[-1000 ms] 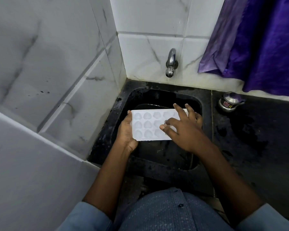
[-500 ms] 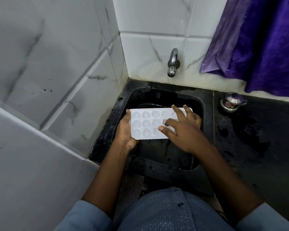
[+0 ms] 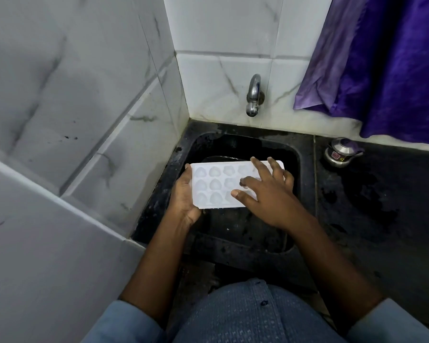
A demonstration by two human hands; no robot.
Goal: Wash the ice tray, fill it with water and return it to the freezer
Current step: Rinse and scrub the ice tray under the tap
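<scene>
Ice tray (image 3: 213, 186) hangs level over the sink (image 3: 238, 226) below the tap (image 3: 253, 95), left hand (image 3: 183, 196) wrapped round its left end, right hand (image 3: 270, 196) spread flat on the cups, and it's best to work fingertips into every hollow while that grip steadies it.

White ice tray (image 3: 216, 185), heart-shaped cavities, seemingly empty, roughly level
</scene>
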